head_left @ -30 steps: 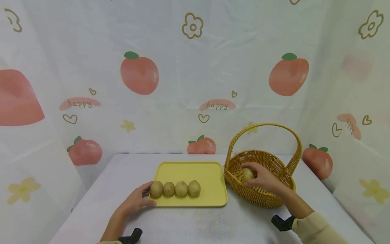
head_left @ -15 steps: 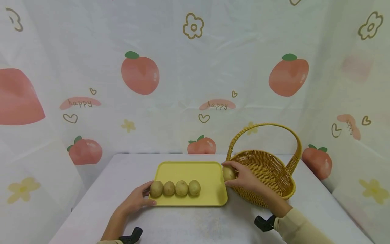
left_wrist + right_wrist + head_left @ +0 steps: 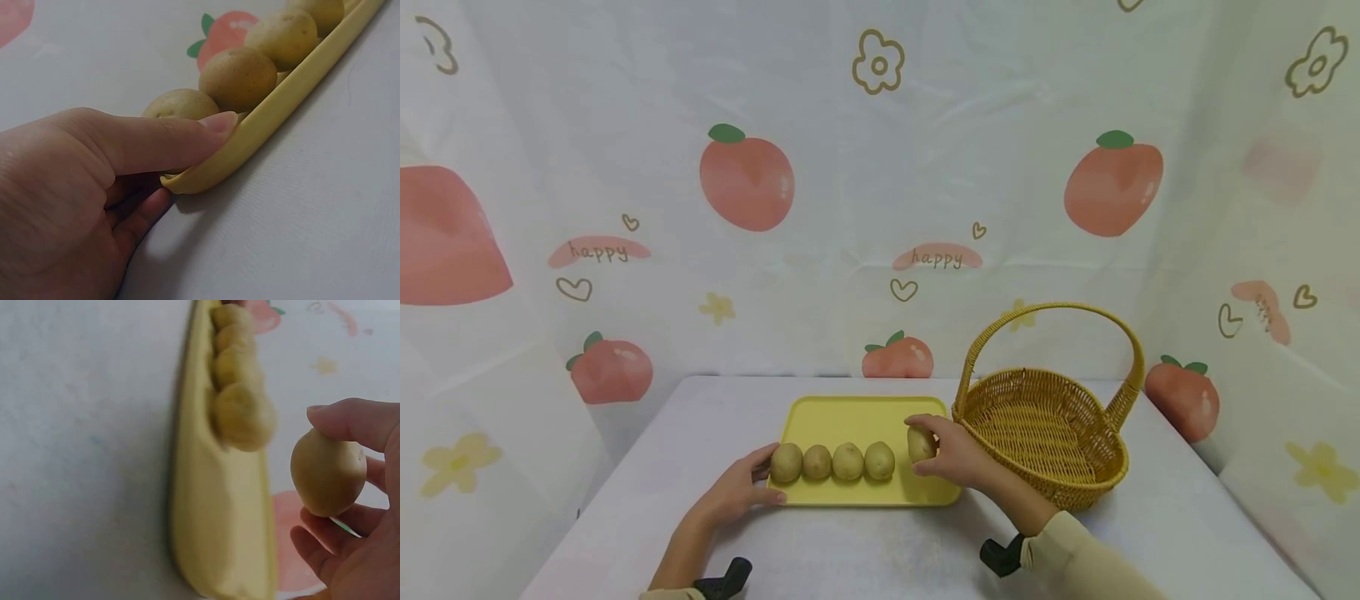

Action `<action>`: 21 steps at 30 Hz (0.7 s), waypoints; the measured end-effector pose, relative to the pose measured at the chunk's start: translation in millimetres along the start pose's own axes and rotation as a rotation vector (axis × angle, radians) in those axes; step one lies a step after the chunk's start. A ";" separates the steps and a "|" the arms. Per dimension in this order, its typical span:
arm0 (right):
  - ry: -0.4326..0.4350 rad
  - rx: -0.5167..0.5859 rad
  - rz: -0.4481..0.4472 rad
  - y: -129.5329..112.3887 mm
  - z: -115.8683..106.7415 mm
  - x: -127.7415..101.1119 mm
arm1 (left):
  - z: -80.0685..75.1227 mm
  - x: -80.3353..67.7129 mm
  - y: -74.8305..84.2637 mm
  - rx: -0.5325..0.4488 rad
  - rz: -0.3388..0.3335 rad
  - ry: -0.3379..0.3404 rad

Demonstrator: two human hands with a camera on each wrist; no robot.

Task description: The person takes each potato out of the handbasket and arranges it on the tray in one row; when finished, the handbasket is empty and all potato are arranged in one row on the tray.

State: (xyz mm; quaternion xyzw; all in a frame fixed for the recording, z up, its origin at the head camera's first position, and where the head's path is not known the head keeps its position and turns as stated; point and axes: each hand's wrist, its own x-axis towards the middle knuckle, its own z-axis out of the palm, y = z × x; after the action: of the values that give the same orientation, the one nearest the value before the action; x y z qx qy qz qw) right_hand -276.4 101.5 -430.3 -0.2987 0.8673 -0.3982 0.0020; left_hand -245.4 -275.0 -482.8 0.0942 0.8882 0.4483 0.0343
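Observation:
A yellow tray [image 3: 857, 414] lies on the table with several potatoes [image 3: 847, 462] in a row along its front. My left hand [image 3: 739, 492] pinches the tray's front left corner, thumb on the rim [image 3: 215, 159] beside the first potato [image 3: 180, 104]. My right hand [image 3: 952, 457] holds another potato [image 3: 920, 443] just above the tray, right of the row; the right wrist view shows fingers curled round this potato [image 3: 327, 472], clear of the tray [image 3: 219, 506].
A woven yellow basket [image 3: 1045, 433] with a tall handle stands right of the tray, nothing visible inside it. The table [image 3: 880, 550] is pale grey with a fruit-print cloth backdrop behind. Black wrist mounts show at the near edge.
My right hand lifted a potato out of the basket and carried it left over the tray's right end. The left hand stayed on the tray corner.

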 end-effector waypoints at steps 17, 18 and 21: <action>-0.087 -0.078 0.023 26.5 34.9 13.9 | 0.0 -0.2 2.7 0.004 -0.004 -0.004; -0.089 -0.073 0.017 26.9 35.1 14.1 | 0.0 0.0 2.5 0.005 -0.004 -0.004; -0.098 -0.055 0.016 28.1 35.3 13.8 | -0.2 0.8 2.0 0.014 -0.001 -0.008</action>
State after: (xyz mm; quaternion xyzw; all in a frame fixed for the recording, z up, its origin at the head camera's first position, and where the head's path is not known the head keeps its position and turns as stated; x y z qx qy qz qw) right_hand -293.7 84.2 -470.6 -0.3107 0.8793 -0.3589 0.0393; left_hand -245.9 -273.8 -481.1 0.0956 0.8912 0.4419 0.0373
